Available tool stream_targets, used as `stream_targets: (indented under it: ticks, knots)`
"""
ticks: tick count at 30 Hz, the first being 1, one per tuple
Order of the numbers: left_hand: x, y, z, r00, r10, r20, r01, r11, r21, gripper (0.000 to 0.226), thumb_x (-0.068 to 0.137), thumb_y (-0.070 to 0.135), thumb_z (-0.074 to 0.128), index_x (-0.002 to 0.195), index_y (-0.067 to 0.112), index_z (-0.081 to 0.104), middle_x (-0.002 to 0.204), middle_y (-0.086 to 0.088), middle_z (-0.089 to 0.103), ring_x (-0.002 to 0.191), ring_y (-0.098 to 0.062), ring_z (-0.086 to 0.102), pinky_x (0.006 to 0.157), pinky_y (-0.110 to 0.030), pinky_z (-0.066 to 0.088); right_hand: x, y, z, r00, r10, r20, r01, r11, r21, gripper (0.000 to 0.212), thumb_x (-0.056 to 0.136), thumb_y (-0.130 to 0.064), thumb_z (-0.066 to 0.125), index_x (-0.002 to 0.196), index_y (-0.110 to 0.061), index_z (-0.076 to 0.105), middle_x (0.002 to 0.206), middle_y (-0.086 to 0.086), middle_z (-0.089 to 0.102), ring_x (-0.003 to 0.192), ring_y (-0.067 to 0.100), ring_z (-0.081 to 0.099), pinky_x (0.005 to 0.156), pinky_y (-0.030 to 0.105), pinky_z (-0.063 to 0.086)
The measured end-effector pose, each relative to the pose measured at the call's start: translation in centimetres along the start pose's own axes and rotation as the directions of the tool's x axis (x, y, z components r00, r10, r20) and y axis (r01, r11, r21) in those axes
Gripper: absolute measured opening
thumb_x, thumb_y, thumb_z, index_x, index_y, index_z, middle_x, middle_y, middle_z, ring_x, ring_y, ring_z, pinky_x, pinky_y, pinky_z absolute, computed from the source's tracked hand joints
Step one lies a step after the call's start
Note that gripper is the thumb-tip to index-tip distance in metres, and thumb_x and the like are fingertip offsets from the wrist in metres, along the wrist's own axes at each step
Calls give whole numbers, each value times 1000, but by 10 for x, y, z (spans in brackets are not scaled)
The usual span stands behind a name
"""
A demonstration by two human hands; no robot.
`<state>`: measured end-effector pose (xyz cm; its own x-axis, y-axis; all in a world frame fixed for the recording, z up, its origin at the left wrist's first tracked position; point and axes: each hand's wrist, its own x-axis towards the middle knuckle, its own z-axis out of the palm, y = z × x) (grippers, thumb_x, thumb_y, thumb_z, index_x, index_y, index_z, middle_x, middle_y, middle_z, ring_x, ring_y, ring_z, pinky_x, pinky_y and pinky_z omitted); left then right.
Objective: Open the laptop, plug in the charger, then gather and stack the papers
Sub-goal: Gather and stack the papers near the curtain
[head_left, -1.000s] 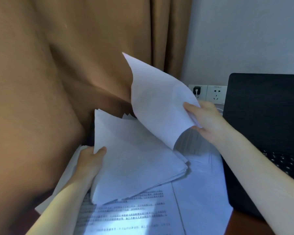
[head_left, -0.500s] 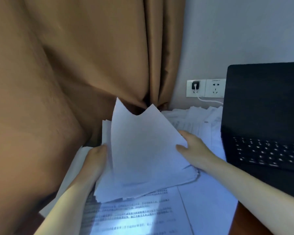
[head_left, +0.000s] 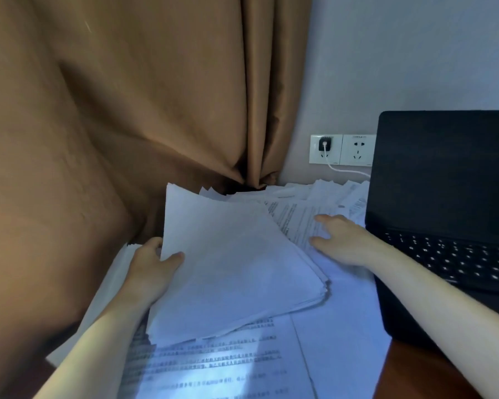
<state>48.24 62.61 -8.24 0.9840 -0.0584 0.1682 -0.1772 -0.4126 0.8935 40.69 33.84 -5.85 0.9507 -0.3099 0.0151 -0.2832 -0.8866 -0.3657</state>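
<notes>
Head view: our left hand (head_left: 153, 263) pinches the paper stack's (head_left: 228, 269) left edge. Our right hand (head_left: 346, 240), fingers spread, touches loose sheets (head_left: 297, 220) beside the open laptop (head_left: 444, 182) at right. Far back, a charger (head_left: 324, 145) sits in the wall socket (head_left: 314, 155) beside a brown curtain (head_left: 127, 110); the wooden desk (head_left: 415, 378) shows near right.

Left hand (head_left: 152, 264) gripping paper stack (head_left: 234, 269), right hand (head_left: 343, 240) on loose sheets (head_left: 297, 217).

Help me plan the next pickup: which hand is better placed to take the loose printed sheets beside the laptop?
Right. The right hand lies open on the loose sheets next to the laptop; the left hand is occupied, gripping the gathered stack.
</notes>
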Motion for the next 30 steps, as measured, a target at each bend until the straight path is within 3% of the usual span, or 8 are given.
stream_targets:
  ticks: [3, 6, 9, 11, 14, 18, 24, 30]
  knots:
    - [-1, 0, 0, 999, 20, -43, -21, 1000, -20, 10, 91, 9, 58, 100, 12, 55, 92, 0, 60, 70, -7, 53, 61, -23, 39, 9, 15, 2, 994, 106, -28, -91, 944, 318, 70, 95, -32, 51, 152, -17, 13, 155, 5, 21, 136, 24, 32, 105, 28, 31]
    - [-1, 1, -1, 997, 30, -65, -32, 999, -32, 11, 91, 7, 57, 101, 11, 55, 94, -4, 60, 69, -5, 52, 57, -20, 38, 16, 21, 1, 953, 239, -184, -47, 720, 692, 64, 95, -16, 54, 150, -11, 23, 151, 6, 30, 133, 23, 37, 104, 28, 32]
    - [-1, 1, -1, 997, 22, -68, -24, 1000, -20, 11, 92, 8, 56, 101, 12, 53, 94, -3, 58, 68, -6, 51, 56, -17, 37, 19, 25, 0, 898, 384, -217, -39, 559, 828, 57, 91, -4, 53, 144, 1, 32, 142, 16, 42, 122, 32, 49, 101, 36, 39]
    - [-1, 1, -1, 997, 20, -71, -21, 1000, -11, 11, 92, 9, 55, 101, 13, 52, 95, -3, 57, 68, -5, 50, 56, -20, 36, 20, 27, 1, 901, 394, -185, -60, 533, 844, 48, 88, 1, 54, 135, 3, 45, 119, 14, 59, 106, 32, 59, 91, 36, 46]
    - [-2, 2, -1, 998, 25, -66, -25, 1000, 2, 12, 92, 9, 55, 102, 13, 52, 98, -3, 58, 69, -5, 50, 60, -25, 36, 14, 22, 5, 936, 281, -212, -45, 691, 721, 13, 85, -2, 57, 84, 8, 66, 79, 9, 65, 79, 24, 62, 66, 24, 49]
    - [-5, 4, -2, 997, 23, -74, -25, 999, -28, 11, 91, 6, 56, 100, 13, 53, 97, -5, 58, 74, -15, 52, 70, -27, 37, 6, 13, 12, 960, 145, -239, 23, 811, 585, 37, 95, -9, 51, 59, -14, 52, 62, -5, 52, 58, 8, 48, 42, 10, 34]
    - [-2, -1, -4, 989, -24, -146, 3, 990, -139, 14, 90, 2, 56, 102, 10, 56, 97, -7, 59, 85, -22, 55, 78, -29, 39, 10, 19, -2, 747, 381, -544, 238, 611, 755, 34, 93, -3, 43, 61, -9, 33, 58, 4, 27, 56, 15, 26, 54, 27, 18]
    - [3, -10, -6, 971, -96, -221, 68, 989, -132, 6, 88, 7, 57, 93, 9, 57, 85, -7, 60, 75, -23, 55, 74, -31, 41, 5, 5, -9, 641, 510, -574, 406, 410, 817, 23, 93, -3, 40, 82, 14, 51, 75, 7, 52, 70, 17, 50, 60, 27, 44]
